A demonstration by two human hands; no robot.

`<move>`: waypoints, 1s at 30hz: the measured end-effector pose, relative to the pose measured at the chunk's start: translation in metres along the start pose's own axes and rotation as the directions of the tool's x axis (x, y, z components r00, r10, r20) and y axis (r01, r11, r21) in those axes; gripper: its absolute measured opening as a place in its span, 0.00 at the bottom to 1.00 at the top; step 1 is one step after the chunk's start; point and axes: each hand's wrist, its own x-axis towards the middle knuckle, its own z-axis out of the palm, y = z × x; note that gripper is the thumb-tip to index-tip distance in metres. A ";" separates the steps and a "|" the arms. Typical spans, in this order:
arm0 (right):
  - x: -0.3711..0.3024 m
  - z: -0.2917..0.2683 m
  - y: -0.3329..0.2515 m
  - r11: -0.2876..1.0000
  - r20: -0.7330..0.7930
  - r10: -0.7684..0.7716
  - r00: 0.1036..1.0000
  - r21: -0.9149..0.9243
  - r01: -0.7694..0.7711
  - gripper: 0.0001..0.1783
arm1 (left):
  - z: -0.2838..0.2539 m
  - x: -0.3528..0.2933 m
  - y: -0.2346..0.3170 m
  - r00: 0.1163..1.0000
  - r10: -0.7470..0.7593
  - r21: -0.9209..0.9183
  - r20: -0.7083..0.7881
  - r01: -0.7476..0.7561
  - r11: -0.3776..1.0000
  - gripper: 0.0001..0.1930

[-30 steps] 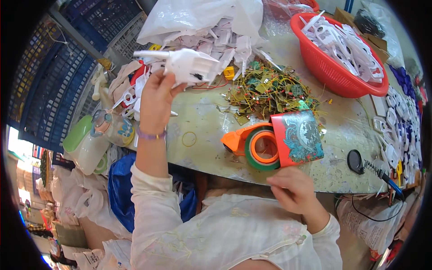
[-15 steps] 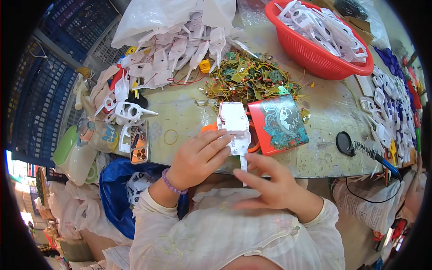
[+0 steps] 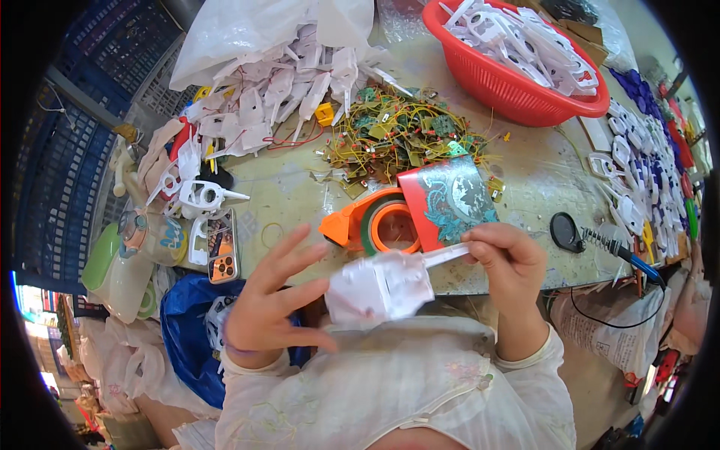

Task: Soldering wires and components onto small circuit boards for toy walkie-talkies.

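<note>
Now the white part (image 3: 382, 289) slants eight to two o'clock, right hand (image 3: 515, 264) pinching its stem (image 3: 448, 256), left hand (image 3: 268, 313) spread loose at nine.

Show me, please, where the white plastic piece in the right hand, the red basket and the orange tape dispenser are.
White plastic piece (image 3: 384, 289), head view: its broad body.
Red basket (image 3: 501, 87), head view: its outer wall.
Orange tape dispenser (image 3: 346, 224), head view: its frame.

The right grip (image 3: 517, 266) pinches a white piece (image 3: 382, 289) by its stem (image 3: 445, 255), the left grip (image 3: 274, 307) splayed nearby.
</note>
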 end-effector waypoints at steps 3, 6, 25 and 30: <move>0.011 -0.002 0.001 0.984 0.017 0.160 0.987 0.080 -0.160 0.06 | 0.007 -0.018 -0.006 0.994 0.015 -0.288 0.111 0.018 0.957 0.19; 0.023 0.005 0.003 0.945 0.047 0.305 0.951 0.105 -0.309 0.08 | 0.026 -0.009 -0.005 0.992 0.096 -0.385 -0.079 -0.119 0.915 0.11; 0.178 0.015 0.063 0.507 0.431 0.287 0.855 -0.826 0.246 0.19 | 0.066 0.009 -0.028 0.983 0.184 0.536 0.022 -0.167 0.828 0.12; 0.185 0.001 0.064 0.640 0.391 0.230 0.891 -0.751 0.165 0.14 | 0.069 0.007 -0.028 0.997 0.060 0.446 0.039 -0.071 0.892 0.13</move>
